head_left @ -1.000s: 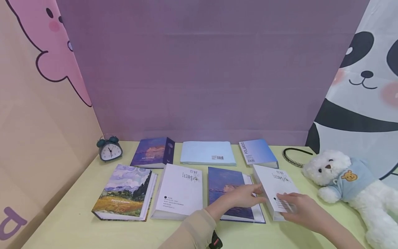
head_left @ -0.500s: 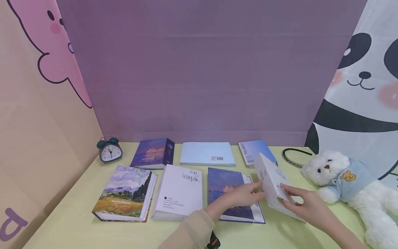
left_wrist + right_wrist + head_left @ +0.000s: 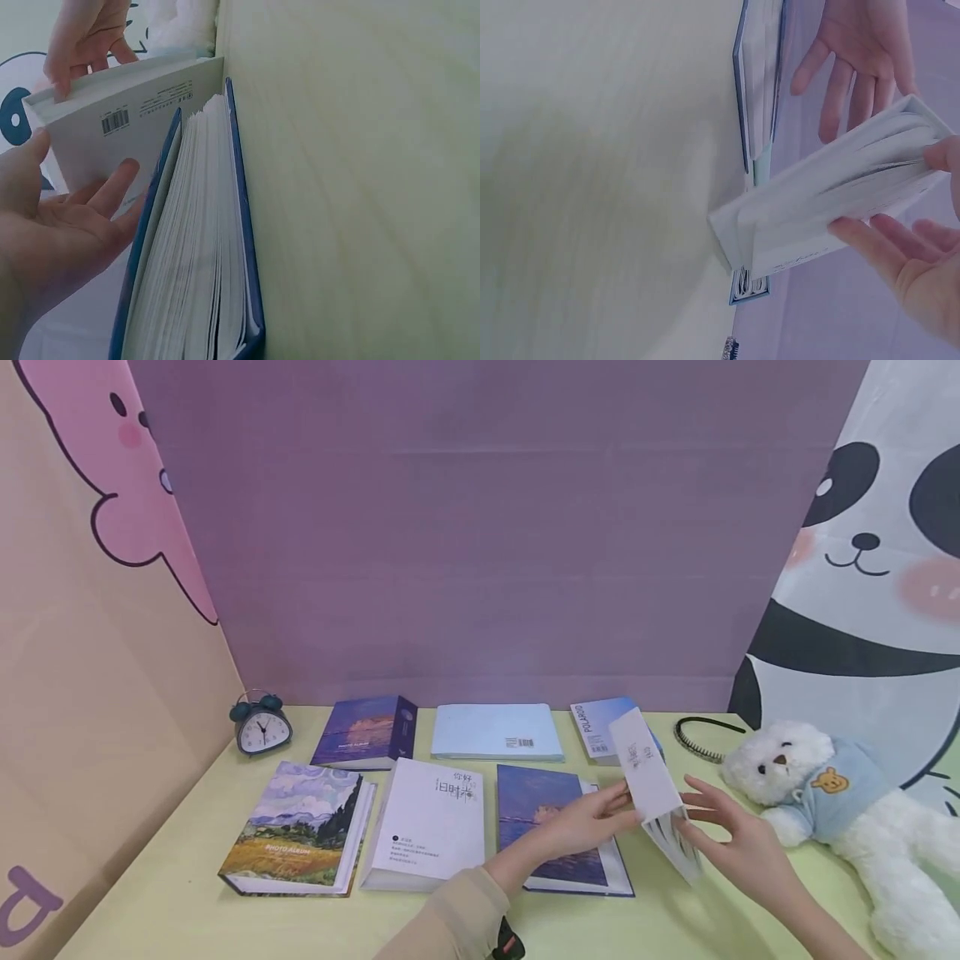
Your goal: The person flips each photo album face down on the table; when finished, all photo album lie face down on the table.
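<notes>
A thick white photo album [image 3: 637,764] is tipped up off the table at the right of the row, its spine turned toward the head camera. My right hand [image 3: 738,843] grips it from the right; in the right wrist view the fingers [image 3: 881,251] lie on one cover and the thumb is at the page edges. From the left, my left hand [image 3: 585,827] reaches over a blue seascape album [image 3: 555,852]. Its extended fingers are close against the barcoded back cover, as the left wrist view shows. A second white album [image 3: 427,827] lies flat left of the blue one.
A landscape-cover album [image 3: 300,827] lies front left. Behind are another seascape album [image 3: 356,731], a pale blue album [image 3: 495,731] and a blue Polaroid album [image 3: 592,722]. An alarm clock [image 3: 262,727] stands back left; a black headband [image 3: 697,739] and white teddy bear [image 3: 840,785] lie right.
The white album has turned from lying nearly flat to standing tilted, its front cover swung rightward and its spine now upward. My right hand's fingers have spread along it; the left hand stays beside it.
</notes>
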Available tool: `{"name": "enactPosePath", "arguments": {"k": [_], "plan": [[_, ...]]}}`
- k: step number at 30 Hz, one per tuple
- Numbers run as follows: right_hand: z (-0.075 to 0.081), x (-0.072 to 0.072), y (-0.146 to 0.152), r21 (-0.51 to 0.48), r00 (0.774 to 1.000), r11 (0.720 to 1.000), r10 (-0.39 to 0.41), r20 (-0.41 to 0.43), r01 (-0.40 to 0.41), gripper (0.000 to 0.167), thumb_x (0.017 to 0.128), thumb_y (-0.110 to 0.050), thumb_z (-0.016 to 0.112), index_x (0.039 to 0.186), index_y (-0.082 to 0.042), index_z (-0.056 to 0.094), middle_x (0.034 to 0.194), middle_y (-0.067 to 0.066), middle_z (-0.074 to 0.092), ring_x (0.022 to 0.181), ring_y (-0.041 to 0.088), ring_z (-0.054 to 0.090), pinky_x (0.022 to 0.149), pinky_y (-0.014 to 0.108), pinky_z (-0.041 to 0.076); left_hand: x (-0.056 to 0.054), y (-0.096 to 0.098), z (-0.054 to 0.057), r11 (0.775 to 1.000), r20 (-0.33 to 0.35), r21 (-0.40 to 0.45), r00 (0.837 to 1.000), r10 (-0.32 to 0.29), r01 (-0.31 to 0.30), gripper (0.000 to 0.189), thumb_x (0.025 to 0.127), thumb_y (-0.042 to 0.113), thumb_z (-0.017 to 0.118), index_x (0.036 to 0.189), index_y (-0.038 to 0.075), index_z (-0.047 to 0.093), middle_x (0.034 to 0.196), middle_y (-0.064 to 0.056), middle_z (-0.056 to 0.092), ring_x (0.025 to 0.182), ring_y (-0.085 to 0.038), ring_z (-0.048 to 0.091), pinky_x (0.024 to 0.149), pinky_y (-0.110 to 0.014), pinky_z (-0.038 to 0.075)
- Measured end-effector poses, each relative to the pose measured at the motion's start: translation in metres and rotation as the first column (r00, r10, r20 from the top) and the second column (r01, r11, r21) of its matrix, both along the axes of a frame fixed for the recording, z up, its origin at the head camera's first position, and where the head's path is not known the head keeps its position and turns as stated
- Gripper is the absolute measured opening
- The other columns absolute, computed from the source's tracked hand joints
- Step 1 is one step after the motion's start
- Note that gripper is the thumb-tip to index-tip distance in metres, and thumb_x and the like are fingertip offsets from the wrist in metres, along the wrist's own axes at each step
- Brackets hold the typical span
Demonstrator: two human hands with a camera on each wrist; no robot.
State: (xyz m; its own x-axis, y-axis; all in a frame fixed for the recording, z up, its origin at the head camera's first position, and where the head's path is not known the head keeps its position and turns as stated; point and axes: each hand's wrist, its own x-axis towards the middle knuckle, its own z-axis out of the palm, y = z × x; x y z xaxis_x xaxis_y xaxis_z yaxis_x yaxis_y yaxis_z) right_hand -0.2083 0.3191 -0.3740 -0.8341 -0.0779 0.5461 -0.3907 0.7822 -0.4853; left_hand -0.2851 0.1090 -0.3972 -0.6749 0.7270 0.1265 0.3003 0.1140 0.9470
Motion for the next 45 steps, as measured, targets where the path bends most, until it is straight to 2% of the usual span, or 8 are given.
{"name": "enactPosePath", "arguments": {"k": [5,10,14,18,24,32,38,45], "plan": [[0.0,-0.001,-0.002,-0.126,0.991,0.985,0.127,0.051,-0.12,0.065,0.087,-0.006,0.066,0.144,-0.009,0.036,0.118,-0.037,0.041,0.095,-0.019,0.049,0.057,0.024,0.056,0.002,0.001,0.003,1.0,-0.013,0.004,1.0,0.02,-0.02,0.056,0.099,0.041,0.043,0.149,0.033,0.021,0.152,0.015,0.023,0.132,-0.008,0.039,0.089,-0.025,0.05],[0.0,0.0,-0.001,-0.132,0.963,0.954,0.269,-0.012,-0.268,0.071,0.085,0.009,0.06,0.148,-0.006,0.029,0.14,-0.027,0.032,0.108,-0.016,0.045,0.066,0.016,0.055,0.007,0.005,0.008,0.996,-0.032,-0.07,0.998,0.059,-0.061,0.056,0.099,0.047,0.039,0.149,0.036,0.017,0.153,0.012,0.022,0.124,-0.017,0.05,0.089,-0.029,0.051],[0.0,0.003,0.006,-0.132,0.952,0.943,0.305,-0.023,-0.305,0.064,0.084,0.015,0.057,0.142,0.0,0.034,0.144,-0.023,0.03,0.11,-0.015,0.044,0.069,0.012,0.052,0.009,0.011,0.01,0.996,-0.067,-0.084,0.997,0.032,-0.037,0.056,0.1,0.046,0.037,0.149,0.035,0.013,0.154,0.012,0.021,0.129,-0.015,0.045,0.097,-0.03,0.046],[-0.001,0.006,0.012,-0.148,0.968,0.958,0.25,0.013,-0.246,0.056,0.089,0.008,0.054,0.141,-0.001,0.034,0.139,-0.029,0.03,0.106,-0.018,0.043,0.069,0.012,0.051,0.009,0.015,0.009,0.998,-0.089,-0.07,0.996,0.001,-0.007,0.055,0.1,0.04,0.04,0.15,0.029,0.019,0.153,0.012,0.023,0.136,-0.01,0.034,0.104,-0.026,0.039],[0.001,0.007,0.017,-0.202,0.985,0.973,0.139,0.103,-0.116,0.038,0.099,-0.009,0.045,0.137,-0.005,0.039,0.127,-0.034,0.035,0.101,-0.022,0.046,0.066,0.016,0.052,0.008,0.018,0.008,0.996,-0.155,-0.093,0.988,0.004,-0.019,0.047,0.101,0.034,0.042,0.143,0.016,0.04,0.147,0.006,0.04,0.13,-0.009,0.042,0.099,-0.019,0.042],[0.009,0.004,0.023,-0.308,0.972,0.951,0.037,0.232,0.037,0.025,0.102,-0.022,0.04,0.115,0.0,0.044,0.107,-0.036,0.038,0.088,-0.018,0.049,0.061,0.024,0.055,0.006,0.021,0.003,0.99,-0.132,-0.136,0.99,-0.054,0.036,0.044,0.1,0.031,0.046,0.143,0.024,0.041,0.146,0.009,0.04,0.127,-0.008,0.046,0.095,-0.017,0.044],[0.011,0.004,0.03,-0.331,0.926,0.933,-0.007,0.377,0.141,0.028,0.101,-0.032,0.042,0.103,-0.004,0.046,0.101,-0.012,0.05,0.077,-0.006,0.057,0.062,0.027,0.056,0.004,0.019,0.0,0.966,-0.1,-0.254,0.992,-0.072,0.044,0.041,0.099,0.035,0.045,0.14,0.039,0.04,0.145,0.014,0.04,0.125,-0.007,0.048,0.091,-0.023,0.047],[0.012,0.0,0.043,-0.176,0.832,0.962,-0.079,0.549,0.208,0.068,0.096,-0.044,0.049,0.136,0.007,0.03,0.13,0.031,0.04,0.076,-0.013,0.05,0.066,0.023,0.051,0.005,0.017,0.0,0.931,-0.012,-0.354,0.995,-0.1,0.09,0.041,0.098,0.036,0.047,0.139,0.032,0.046,0.147,0.014,0.037,0.133,-0.004,0.038,0.102,-0.024,0.04]]}}
